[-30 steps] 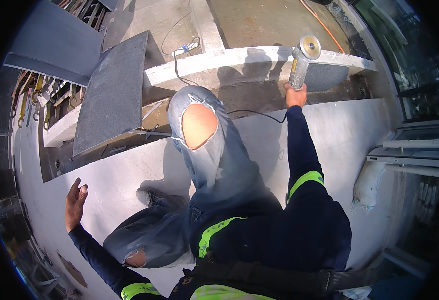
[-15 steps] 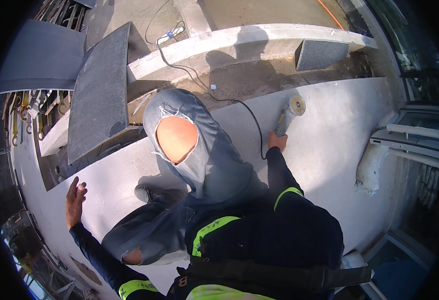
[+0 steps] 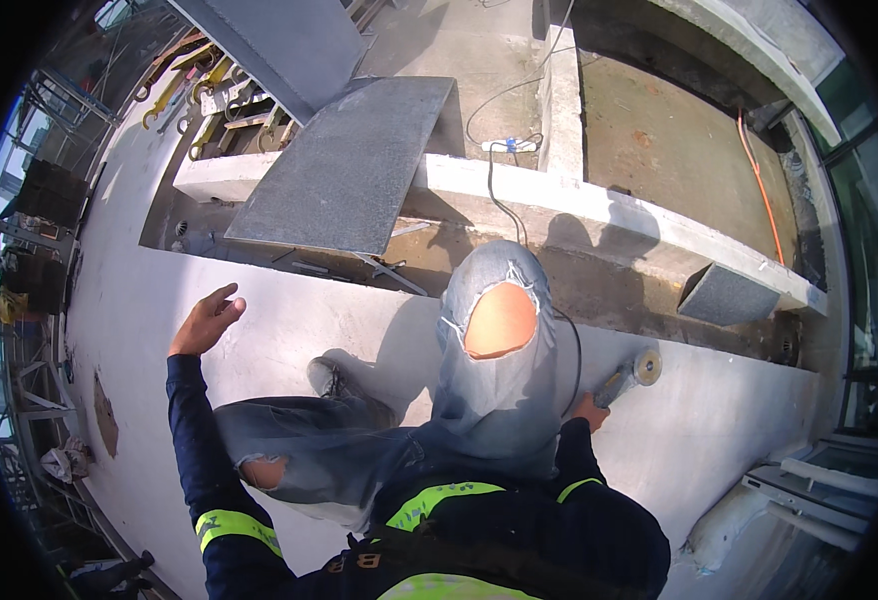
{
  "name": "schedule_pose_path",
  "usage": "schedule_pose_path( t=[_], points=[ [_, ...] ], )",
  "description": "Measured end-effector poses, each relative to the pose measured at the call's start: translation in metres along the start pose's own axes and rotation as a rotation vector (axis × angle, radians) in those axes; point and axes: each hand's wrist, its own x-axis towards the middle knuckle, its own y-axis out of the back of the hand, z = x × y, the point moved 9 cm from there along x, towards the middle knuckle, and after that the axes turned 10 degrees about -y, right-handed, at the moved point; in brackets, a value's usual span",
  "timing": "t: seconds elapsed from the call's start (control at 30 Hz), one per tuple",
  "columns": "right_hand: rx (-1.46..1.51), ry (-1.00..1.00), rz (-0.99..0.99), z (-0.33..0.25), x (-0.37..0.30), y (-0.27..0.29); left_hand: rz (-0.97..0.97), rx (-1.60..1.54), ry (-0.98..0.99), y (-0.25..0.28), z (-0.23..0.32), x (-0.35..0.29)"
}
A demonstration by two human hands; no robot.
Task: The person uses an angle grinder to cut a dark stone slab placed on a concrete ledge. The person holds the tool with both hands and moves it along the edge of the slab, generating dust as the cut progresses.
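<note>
My right hand (image 3: 589, 411) is closed round the body of an angle grinder (image 3: 619, 384). Its pale round disc (image 3: 647, 367) points away from me, over the pale concrete surface (image 3: 699, 420) on the right. A dark cord runs from the tool past my bent knee. My left hand (image 3: 205, 323) is held out on the left, holding nothing, its fingers stretched out and thumb apart. The closest large thing to that hand is a grey stone slab (image 3: 349, 170), which leans across a trough beyond it, without contact.
A small grey slab (image 3: 727, 295) leans in the trough at the right. Beyond the low concrete wall (image 3: 499, 190) lie a power strip (image 3: 512, 146) and an orange hose (image 3: 756, 185). Yellow clamps (image 3: 211, 82) are gathered far left. A white sack (image 3: 724, 525) and window frames stand at right.
My view has swung left, so the surroundings sit further right and lower. The grinder stays in my right hand, and my left hand remains free, its fingers now pointing more to the right.
</note>
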Motion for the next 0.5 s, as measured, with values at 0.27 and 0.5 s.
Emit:
schedule_pose_path(
  t=[0.27, 0.5],
  points=[
    [-0.132, 0.047, 0.014, 0.003, 0.025, -0.006, 0.056, 0.108, -0.010, 0.003, -0.006, -0.001],
    [-0.160, -0.017, -0.077, 0.002, 0.020, -0.012, 0.022, 0.094, 0.040, 0.004, -0.005, -0.008]
  ],
)
